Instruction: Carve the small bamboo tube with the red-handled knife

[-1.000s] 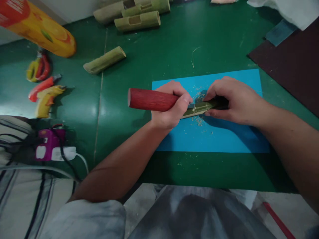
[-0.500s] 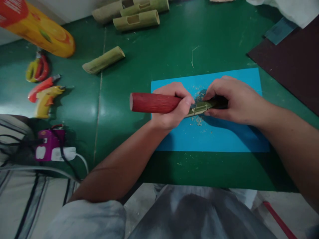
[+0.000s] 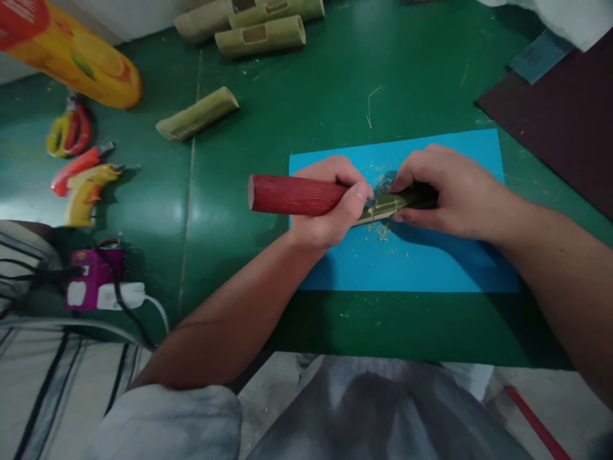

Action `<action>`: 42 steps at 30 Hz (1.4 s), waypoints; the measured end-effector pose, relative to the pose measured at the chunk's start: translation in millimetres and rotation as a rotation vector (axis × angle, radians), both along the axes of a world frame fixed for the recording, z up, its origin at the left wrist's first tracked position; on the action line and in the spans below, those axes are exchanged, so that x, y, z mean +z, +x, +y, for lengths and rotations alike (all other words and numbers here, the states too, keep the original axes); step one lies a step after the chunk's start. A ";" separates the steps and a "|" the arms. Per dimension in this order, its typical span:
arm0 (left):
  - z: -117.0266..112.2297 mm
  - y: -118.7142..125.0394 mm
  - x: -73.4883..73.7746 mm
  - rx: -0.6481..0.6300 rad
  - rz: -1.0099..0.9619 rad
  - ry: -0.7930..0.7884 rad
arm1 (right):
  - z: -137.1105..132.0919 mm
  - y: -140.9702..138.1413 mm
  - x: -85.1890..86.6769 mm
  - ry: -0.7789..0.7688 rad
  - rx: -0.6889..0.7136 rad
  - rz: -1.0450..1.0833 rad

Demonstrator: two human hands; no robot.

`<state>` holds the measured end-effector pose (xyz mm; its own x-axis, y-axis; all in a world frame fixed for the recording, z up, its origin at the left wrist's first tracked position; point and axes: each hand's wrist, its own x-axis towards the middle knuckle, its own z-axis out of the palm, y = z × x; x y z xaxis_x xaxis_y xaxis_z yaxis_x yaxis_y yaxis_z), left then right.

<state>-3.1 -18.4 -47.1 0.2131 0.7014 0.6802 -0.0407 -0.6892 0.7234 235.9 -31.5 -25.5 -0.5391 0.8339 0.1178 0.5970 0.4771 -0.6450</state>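
Step in hand, as I read it: carving a bamboo strip [image 3: 383, 207] with a red-handled carving tool [image 3: 292, 195]. Left hand [image 3: 330, 204] grip closed tight round the handle. Right hand [image 3: 445, 191] grip pinches the strip's far end and holds it on the blue mat [image 3: 431, 268] on the desk [image 3: 287, 115]. Shavings [image 3: 380, 231] lie just below. Any further stroke calls for keeping the edge clear of the right fingertips.

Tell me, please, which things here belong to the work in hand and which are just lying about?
In hand: left hand gripping the red cylindrical wooden tool handle; right hand pinning the thin green bamboo strip; blue rectangular mat under them.
Lying about: hollow green bamboo tubes; yellow glue gun; purple plug adapter; orange printed packet; dark brown sheet.
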 end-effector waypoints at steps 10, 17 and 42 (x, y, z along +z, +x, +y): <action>2.7 -1.7 -1.5 0.065 -0.013 0.041 | -1.5 -1.1 0.9 0.002 -0.013 -0.007; 2.6 0.0 3.3 -0.021 -0.002 0.026 | 0.3 -0.7 1.3 -0.012 -0.002 0.009; -1.3 -1.5 3.4 -0.015 0.046 0.016 | 1.5 1.3 -2.6 0.031 0.019 -0.008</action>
<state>-4.6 -19.7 -43.7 0.2549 0.6871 0.6804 -0.0175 -0.7003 0.7137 237.2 -30.1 -28.1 -0.5559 0.8195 0.1389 0.5928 0.5081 -0.6248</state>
